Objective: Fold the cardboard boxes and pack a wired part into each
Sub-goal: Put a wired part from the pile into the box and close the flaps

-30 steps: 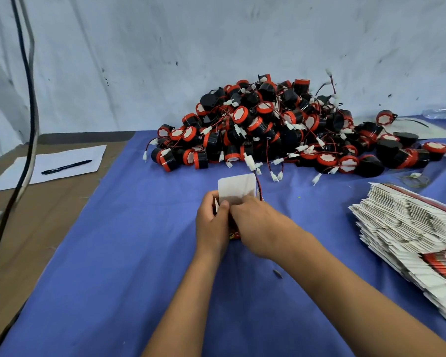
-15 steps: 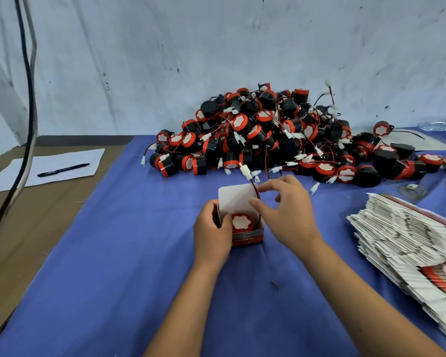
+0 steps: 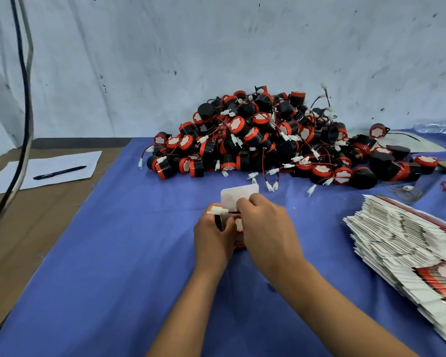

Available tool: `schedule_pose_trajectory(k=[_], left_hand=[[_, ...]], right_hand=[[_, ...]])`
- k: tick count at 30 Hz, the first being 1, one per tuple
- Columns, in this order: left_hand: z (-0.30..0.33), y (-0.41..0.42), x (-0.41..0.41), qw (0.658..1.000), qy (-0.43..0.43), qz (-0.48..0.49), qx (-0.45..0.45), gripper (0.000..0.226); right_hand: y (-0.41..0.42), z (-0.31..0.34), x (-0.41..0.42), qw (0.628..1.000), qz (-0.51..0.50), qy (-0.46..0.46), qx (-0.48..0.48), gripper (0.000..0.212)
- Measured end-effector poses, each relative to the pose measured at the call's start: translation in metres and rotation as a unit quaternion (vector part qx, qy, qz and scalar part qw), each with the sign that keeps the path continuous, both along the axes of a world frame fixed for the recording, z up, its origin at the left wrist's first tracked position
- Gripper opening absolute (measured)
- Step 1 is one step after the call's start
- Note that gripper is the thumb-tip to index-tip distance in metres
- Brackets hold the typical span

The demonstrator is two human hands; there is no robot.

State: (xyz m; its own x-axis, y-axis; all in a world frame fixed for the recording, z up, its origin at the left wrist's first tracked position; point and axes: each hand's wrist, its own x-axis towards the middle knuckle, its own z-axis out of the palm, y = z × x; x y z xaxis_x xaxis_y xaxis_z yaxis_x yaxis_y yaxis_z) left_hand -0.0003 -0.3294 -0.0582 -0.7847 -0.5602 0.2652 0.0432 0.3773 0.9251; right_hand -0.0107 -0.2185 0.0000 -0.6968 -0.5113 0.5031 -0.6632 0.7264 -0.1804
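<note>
A small cardboard box [image 3: 233,199] stands on the blue cloth with its white lid flap up. A red-and-black wired part [image 3: 238,224] sits inside it, mostly hidden by my hands. My left hand [image 3: 213,237] grips the box's left side. My right hand [image 3: 264,225] covers the box's opening and pinches the part's red wire, whose white connector [image 3: 216,210] sticks out to the left above my left hand. A big heap of wired parts [image 3: 281,140] lies behind. Flat unfolded boxes [image 3: 407,238] are stacked at the right.
The blue cloth [image 3: 129,253] covers most of the table. A paper sheet [image 3: 49,171] with a black pen [image 3: 59,172] lies on the brown top at the left. Black cables [image 3: 23,99] hang at the far left. A plastic bottle [image 3: 438,126] lies at the back right.
My right hand came back from behind the box and now covers its opening, bringing the wire over the box so the white connector now points left. My left hand still holds the box.
</note>
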Motion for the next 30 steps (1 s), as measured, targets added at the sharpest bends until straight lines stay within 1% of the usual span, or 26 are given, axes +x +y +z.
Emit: schedule_pose_trajectory(k=[2,4,6,7,8,10,12,15,17,19,21,24,25,26,29,30], left_hand=[[0.001,0.002,0.001,1.000,-0.002,0.003,0.012,0.027],[0.001,0.002,0.002,1.000,0.003,0.011,0.020,0.023],[0.000,-0.001,0.002,0.999,-0.004,0.038,-0.024,0.006],[0.000,-0.002,0.002,0.998,-0.015,0.052,-0.037,0.005],[0.001,-0.002,0.002,0.998,-0.021,0.059,-0.032,0.012],[0.002,-0.001,0.002,0.998,-0.033,0.053,-0.003,0.020],[0.003,-0.001,0.003,0.998,-0.049,0.045,0.010,0.022],[0.002,-0.003,0.002,0.998,-0.042,0.037,0.012,0.015],[0.004,-0.003,0.003,0.998,-0.037,0.032,0.025,0.016],[0.004,-0.002,0.004,0.998,-0.033,0.031,0.033,0.024],[0.003,-0.002,0.004,0.998,-0.043,0.032,0.033,0.028],[0.000,-0.002,0.004,0.998,-0.045,0.028,0.045,0.024],[-0.001,-0.002,0.004,0.998,-0.043,0.025,0.035,0.022],[0.000,-0.002,0.003,0.999,-0.044,0.023,0.013,0.023],[0.002,-0.003,0.005,0.995,-0.052,0.025,-0.078,0.036],[0.002,-0.003,0.005,0.995,-0.049,0.026,-0.083,0.038]], right_hand=[[-0.008,0.000,0.004,0.999,-0.024,-0.003,0.031,0.042],[-0.015,0.000,0.004,0.998,-0.044,-0.017,0.038,0.035],[-0.019,0.003,0.003,0.997,-0.059,-0.056,0.015,0.026],[-0.020,0.003,0.001,0.995,-0.066,-0.078,-0.002,0.021],[-0.020,0.002,-0.002,0.993,-0.073,-0.094,-0.017,0.018],[-0.021,-0.001,-0.005,0.989,-0.092,-0.108,-0.034,0.022],[-0.025,-0.006,-0.004,0.987,-0.114,-0.104,-0.035,0.028],[-0.031,-0.012,-0.002,0.983,-0.149,-0.094,-0.054,0.024],[-0.033,-0.012,-0.001,0.981,-0.164,-0.095,-0.049,0.025],[-0.033,-0.008,-0.004,0.981,-0.157,-0.110,-0.036,0.030],[-0.031,-0.003,-0.006,0.982,-0.129,-0.136,-0.035,0.030],[-0.028,0.000,-0.005,0.986,-0.053,-0.156,0.017,0.024],[-0.027,-0.001,-0.005,0.985,-0.040,-0.161,0.040,0.026],[-0.026,-0.001,-0.006,0.983,-0.036,-0.170,0.056,0.034],[-0.026,-0.002,-0.011,0.979,-0.043,-0.185,0.072,0.061],[-0.028,-0.002,-0.013,0.980,-0.049,-0.181,0.073,0.067]])
